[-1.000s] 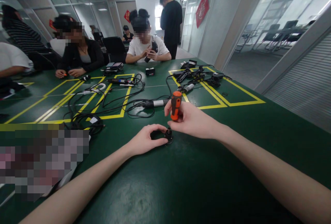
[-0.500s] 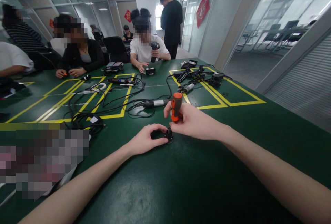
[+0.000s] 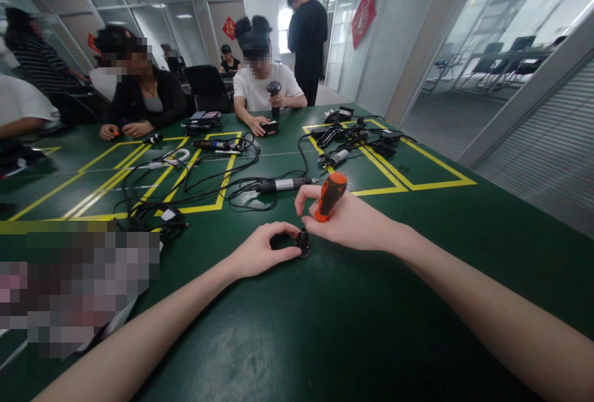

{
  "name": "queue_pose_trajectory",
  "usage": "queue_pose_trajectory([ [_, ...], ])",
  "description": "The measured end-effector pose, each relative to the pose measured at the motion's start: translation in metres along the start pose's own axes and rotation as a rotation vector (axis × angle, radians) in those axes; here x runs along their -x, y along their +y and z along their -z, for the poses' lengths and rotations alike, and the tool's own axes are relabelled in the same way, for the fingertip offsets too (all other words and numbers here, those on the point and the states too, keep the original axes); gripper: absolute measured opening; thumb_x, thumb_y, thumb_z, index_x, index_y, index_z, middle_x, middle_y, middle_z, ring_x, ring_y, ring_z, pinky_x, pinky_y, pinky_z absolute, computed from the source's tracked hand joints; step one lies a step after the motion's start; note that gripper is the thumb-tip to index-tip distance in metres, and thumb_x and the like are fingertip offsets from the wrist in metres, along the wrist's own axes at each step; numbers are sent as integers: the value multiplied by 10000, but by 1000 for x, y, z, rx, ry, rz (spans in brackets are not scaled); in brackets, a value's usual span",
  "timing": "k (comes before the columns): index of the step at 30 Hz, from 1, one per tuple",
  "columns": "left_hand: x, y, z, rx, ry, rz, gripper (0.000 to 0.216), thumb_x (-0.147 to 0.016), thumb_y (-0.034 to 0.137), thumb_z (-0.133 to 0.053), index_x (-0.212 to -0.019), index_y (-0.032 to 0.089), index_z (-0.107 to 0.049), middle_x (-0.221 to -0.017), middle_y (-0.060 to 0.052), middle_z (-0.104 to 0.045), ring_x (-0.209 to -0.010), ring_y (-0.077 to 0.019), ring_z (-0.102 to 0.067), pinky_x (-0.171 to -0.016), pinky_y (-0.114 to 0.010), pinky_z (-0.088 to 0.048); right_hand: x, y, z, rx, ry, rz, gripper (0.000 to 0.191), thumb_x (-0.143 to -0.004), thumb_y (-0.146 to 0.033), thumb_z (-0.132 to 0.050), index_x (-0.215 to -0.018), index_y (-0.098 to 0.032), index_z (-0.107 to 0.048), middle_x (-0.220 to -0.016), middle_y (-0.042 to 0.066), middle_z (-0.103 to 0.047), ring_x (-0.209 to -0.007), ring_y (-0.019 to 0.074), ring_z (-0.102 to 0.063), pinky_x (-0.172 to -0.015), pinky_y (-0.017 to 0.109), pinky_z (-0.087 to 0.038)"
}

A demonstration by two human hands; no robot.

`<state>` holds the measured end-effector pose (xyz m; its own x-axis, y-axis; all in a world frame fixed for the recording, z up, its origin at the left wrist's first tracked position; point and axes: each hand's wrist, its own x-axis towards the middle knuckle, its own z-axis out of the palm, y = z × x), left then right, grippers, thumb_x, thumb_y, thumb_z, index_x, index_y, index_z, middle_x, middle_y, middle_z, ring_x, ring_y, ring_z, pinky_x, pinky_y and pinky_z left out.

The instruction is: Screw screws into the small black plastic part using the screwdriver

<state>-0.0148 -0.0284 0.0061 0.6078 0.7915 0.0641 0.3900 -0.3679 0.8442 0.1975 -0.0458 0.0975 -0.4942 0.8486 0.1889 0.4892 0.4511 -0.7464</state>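
Observation:
A small black round part sits on the green table in front of me. My left hand curls round its left side, thumb and forefinger pinching it. My right hand is closed on an orange-handled screwdriver, whose handle leans to the upper right. The tip is hidden behind my fingers, just above the black part.
Black cables and a silver-tipped tool lie beyond my hands inside yellow taped boxes. More tools lie at the back right. Several people sit at the far side; one holds a power tool. A blurred patch covers the left.
The screwdriver handle has tipped from upright to leaning right in my right hand. My left hand has stayed on the black part. The person opposite has lowered a hand to the table.

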Motion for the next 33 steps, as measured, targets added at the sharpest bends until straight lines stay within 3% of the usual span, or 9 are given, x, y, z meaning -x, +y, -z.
queue_pose_trajectory([
  [8,0,0,0,-19,3,-2,311,-864,330,-747,-1138,182,-731,-1159,-68,-762,-1088,-246,-671,-1050,-381,-468,-2,1,0,-9,-29,-16,186,-745,-142,-630,-909,-200,-565,-704,-56,-506,-597,122,-454,-590,266,-356],
  [16,0,-1,0,-8,4,-3,323,-864,328,-745,-1154,188,-730,-1175,-65,-760,-1102,-242,-668,-1054,-375,-469,-1,-2,0,-31,2,-34,113,-742,-122,-596,-809,-206,-562,-640,-59,-524,-586,127,-482,-613,280,-382],
  [27,0,0,0,-29,3,16,324,-857,327,-749,-1148,185,-728,-1160,-71,-763,-1090,-251,-672,-1068,-399,-458,-3,2,1,-23,-39,-34,185,-736,-149,-631,-899,-203,-561,-699,-58,-505,-596,124,-453,-600,273,-360],
  [33,0,-1,0,-14,5,6,316,-857,324,-750,-1143,192,-730,-1166,-64,-763,-1097,-248,-674,-1056,-383,-469,-1,1,-1,-21,-29,-21,97,-778,-159,-613,-834,-208,-551,-677,-55,-527,-595,128,-483,-605,277,-376],
])
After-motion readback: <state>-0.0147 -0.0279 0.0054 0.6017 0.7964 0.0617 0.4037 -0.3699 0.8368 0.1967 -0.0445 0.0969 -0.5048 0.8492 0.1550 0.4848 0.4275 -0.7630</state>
